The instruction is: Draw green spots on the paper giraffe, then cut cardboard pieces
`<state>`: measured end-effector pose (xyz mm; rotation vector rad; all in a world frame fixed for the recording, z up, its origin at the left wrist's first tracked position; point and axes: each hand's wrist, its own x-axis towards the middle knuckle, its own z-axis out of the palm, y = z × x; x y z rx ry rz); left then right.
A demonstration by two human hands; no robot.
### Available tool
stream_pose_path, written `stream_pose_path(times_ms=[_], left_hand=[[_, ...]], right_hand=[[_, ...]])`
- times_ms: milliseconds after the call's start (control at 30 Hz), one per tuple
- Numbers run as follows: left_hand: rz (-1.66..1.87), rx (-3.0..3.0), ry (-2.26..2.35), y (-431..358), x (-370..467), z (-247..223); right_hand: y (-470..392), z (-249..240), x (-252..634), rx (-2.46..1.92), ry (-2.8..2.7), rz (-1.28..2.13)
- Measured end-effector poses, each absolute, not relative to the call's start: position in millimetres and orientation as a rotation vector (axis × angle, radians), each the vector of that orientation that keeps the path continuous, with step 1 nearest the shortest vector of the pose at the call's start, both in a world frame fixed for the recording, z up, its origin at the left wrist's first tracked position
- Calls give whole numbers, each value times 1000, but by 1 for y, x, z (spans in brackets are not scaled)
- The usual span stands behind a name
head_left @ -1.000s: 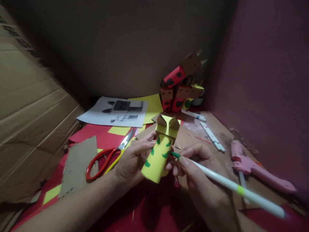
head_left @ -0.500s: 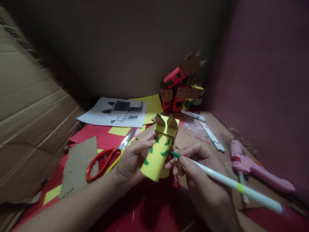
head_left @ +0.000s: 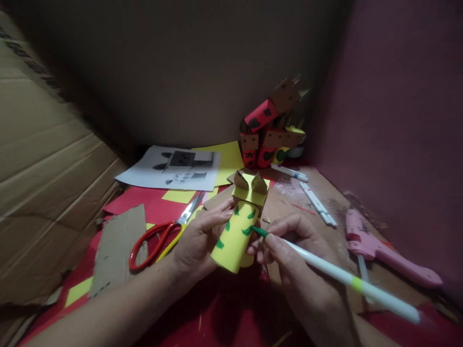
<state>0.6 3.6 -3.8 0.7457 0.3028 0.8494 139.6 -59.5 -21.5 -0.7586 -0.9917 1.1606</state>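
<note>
A cardboard panel (head_left: 54, 159) slopes along the left and a purple wall (head_left: 390, 120) stands at the right, with the bench (head_left: 285, 197) between them. Red paper (head_left: 139, 200) covers much of its left and front; behind lies a white printed sheet (head_left: 155, 168), overlapping yellow paper (head_left: 230, 156). Red and yellow tube figures (head_left: 265, 156) with cardboard heads are piled at the back. In the middle, the left hand (head_left: 197, 236) curls around a yellow paper figure (head_left: 234, 241), holding it tilted; the right hand (head_left: 300, 262) pinches a white marker (head_left: 325, 265) close to its green tip. A pink glue gun (head_left: 383, 255) lies at the right, scissors (head_left: 177, 224) at the left. Smaller are the white pens (head_left: 318, 205) beyond the right hand and the green marks (head_left: 247, 232) on the held tube, the marker's tip at the edge of one.
</note>
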Motion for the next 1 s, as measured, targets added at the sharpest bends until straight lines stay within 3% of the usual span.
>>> stream_pose_path(times_ms=[1000], left_hand=[[839, 756, 336, 5, -2, -7]], right_hand=[[-57, -19, 139, -812, -992, 1149]])
